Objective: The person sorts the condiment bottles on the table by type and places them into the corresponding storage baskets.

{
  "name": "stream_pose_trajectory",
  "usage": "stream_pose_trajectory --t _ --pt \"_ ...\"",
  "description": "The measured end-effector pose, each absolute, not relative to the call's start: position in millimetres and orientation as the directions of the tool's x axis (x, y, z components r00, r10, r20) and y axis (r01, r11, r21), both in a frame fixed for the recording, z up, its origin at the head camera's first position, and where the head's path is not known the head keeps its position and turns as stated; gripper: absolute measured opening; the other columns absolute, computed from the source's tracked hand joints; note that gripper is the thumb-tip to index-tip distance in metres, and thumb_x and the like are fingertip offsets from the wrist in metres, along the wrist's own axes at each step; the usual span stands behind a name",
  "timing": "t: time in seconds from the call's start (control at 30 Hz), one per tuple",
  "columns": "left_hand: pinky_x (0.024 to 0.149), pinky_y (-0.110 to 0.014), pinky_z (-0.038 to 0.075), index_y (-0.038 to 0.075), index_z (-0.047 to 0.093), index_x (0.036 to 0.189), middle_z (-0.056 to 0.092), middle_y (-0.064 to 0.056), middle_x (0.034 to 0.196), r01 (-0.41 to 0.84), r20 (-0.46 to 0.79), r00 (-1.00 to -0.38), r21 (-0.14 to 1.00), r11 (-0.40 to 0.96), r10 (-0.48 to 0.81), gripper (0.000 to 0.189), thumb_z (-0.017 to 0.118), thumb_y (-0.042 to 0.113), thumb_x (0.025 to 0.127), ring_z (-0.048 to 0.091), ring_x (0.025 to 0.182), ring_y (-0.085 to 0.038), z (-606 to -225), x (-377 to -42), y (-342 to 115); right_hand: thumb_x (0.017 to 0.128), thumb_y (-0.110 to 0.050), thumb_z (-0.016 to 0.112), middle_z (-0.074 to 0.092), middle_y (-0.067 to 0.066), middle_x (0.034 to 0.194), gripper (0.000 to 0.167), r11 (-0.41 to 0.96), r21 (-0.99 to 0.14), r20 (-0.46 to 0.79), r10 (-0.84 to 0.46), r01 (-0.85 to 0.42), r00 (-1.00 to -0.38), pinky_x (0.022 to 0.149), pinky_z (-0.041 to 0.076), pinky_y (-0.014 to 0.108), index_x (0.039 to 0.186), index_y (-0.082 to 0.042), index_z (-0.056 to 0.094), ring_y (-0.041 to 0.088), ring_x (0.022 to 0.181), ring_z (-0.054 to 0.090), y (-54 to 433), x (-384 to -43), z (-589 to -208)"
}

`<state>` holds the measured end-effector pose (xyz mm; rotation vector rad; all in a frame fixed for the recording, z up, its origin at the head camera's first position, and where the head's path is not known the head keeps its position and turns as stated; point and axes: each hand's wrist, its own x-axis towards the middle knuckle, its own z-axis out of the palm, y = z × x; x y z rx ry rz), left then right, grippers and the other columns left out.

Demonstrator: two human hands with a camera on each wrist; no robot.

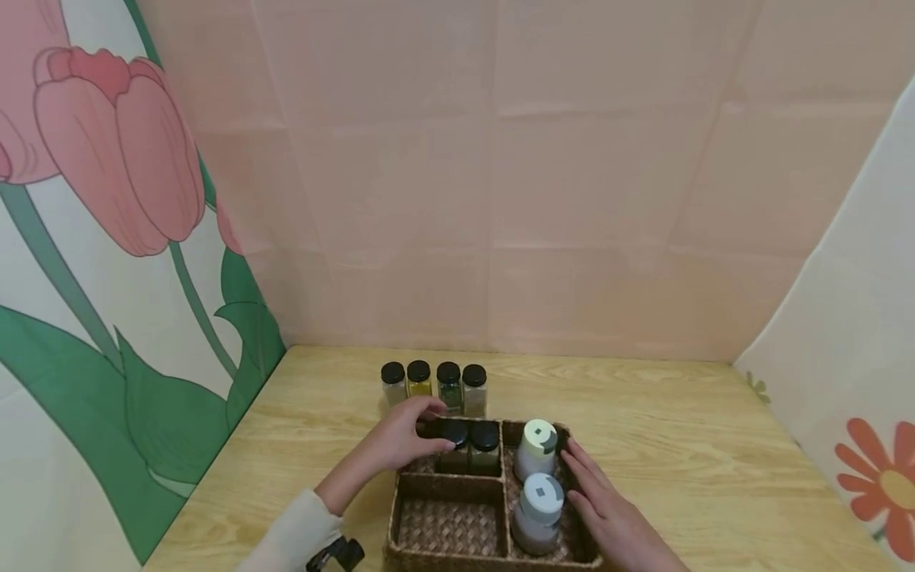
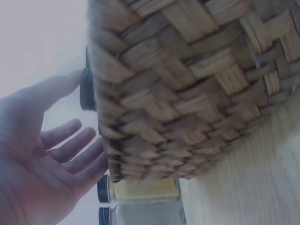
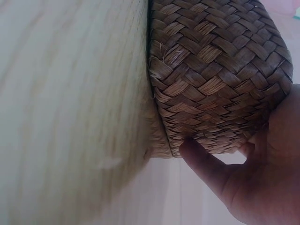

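Note:
A brown woven basket with compartments stands on the table. Two black-lidded jars sit side by side in its back left compartment. My left hand reaches over that compartment, its thumb at the lid of the left jar and its other fingers by the back rim. In the left wrist view, the thumb meets a black lid and the fingers are spread apart. Two white-capped shakers stand in the right compartment. Along the basket's right side, my right hand rests with extended fingers; a fingertip touches the woven wall.
Several black-lidded spice jars stand in a row just behind the basket. The front left compartment shows its woven bottom. A pink cloth backdrop hangs at the rear edge of the wooden table.

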<state>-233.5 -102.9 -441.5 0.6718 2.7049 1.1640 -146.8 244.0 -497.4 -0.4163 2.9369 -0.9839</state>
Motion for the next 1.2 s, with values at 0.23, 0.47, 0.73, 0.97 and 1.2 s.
stream_pose_trajectory --t 0.23,0.47,0.73,0.97,1.2 --pt "0.099 -0.051 0.051 0.011 0.059 0.138 0.062 -0.011 0.134 0.368 0.114 -0.896 0.73 0.575 0.429 0.062 0.076 0.045 0.09 0.059 0.123 -0.032 -440 -237 -115 0.109 -0.022 0.048 0.017 0.004 0.169 0.057 0.768 -0.585 0.091 -0.257 -0.261 -0.962 0.114 0.028 0.053 0.161 -0.013 0.028 0.032 0.149 0.024 243 -146 -499" --pt "0.099 -0.051 0.052 0.014 0.063 0.132 0.066 -0.005 0.128 0.367 0.144 -0.907 0.729 0.578 0.395 0.052 0.077 0.042 0.09 0.061 0.119 -0.032 -444 -240 -124 0.109 -0.024 0.048 0.016 0.003 0.17 0.057 0.764 -0.595 0.073 -0.256 -0.248 -0.964 0.114 0.028 0.053 0.161 -0.014 0.027 0.031 0.149 0.023 244 -144 -499" --pt "0.098 -0.05 0.053 0.012 0.065 0.129 0.067 -0.008 0.124 0.335 0.161 -0.93 0.74 0.583 0.331 0.047 0.077 0.037 0.091 0.063 0.117 -0.034 -451 -250 -135 0.109 -0.024 0.047 0.015 0.002 0.17 0.057 0.768 -0.59 0.075 -0.257 -0.251 -0.963 0.113 0.03 0.055 0.162 -0.016 0.027 0.033 0.15 0.025 243 -146 -497" --pt "0.098 -0.053 0.052 0.011 0.065 0.129 0.065 -0.012 0.13 0.292 0.145 -0.946 0.765 0.574 0.289 0.045 0.077 0.033 0.092 0.062 0.119 -0.035 -457 -254 -142 0.109 -0.023 0.048 0.015 0.002 0.17 0.057 0.773 -0.581 0.083 -0.258 -0.257 -0.963 0.114 0.028 0.054 0.161 -0.015 0.027 0.032 0.15 0.025 244 -147 -498" --pt "0.096 -0.052 0.053 0.013 0.067 0.126 0.066 -0.012 0.128 0.265 0.146 -0.959 0.771 0.579 0.244 0.04 0.078 0.03 0.092 0.062 0.117 -0.035 -461 -258 -146 0.11 -0.025 0.046 0.012 -0.001 0.17 0.058 0.764 -0.6 0.048 -0.261 -0.237 -0.964 0.114 0.027 0.054 0.162 -0.015 0.024 0.033 0.151 0.023 245 -146 -497"
